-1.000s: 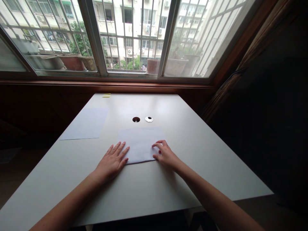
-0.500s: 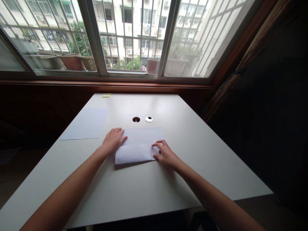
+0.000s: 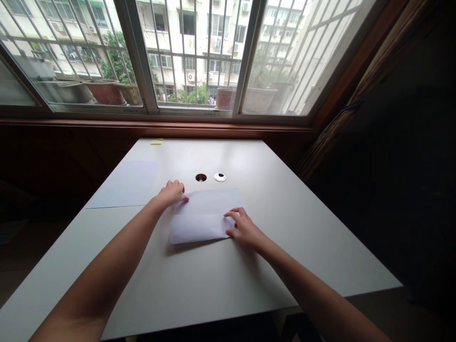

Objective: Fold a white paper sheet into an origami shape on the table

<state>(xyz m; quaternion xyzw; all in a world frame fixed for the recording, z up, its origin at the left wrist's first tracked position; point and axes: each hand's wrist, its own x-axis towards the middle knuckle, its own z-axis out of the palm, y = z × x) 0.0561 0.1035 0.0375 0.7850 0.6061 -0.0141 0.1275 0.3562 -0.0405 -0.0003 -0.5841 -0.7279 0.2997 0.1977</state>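
A white sheet of paper (image 3: pixel 204 214), partly folded with a crease across its middle, lies on the white table (image 3: pixel 213 280) in front of me. My left hand (image 3: pixel 171 192) rests at the paper's far left corner, fingers curled down onto the edge. My right hand (image 3: pixel 243 229) presses on the near right part of the sheet, fingers bent, thumb and forefinger at its right edge. Whether either hand pinches the paper is unclear.
A second flat sheet (image 3: pixel 126 189) lies at the left of the table. A cable hole (image 3: pixel 201 177) and its round cap (image 3: pixel 220 177) sit beyond the paper. A yellow sticky note (image 3: pixel 156 141) is at the far edge, below the barred window (image 3: pixel 192 57).
My left hand has slid from the paper's near left corner up along the left edge to the far left corner. My right hand has stayed in place.
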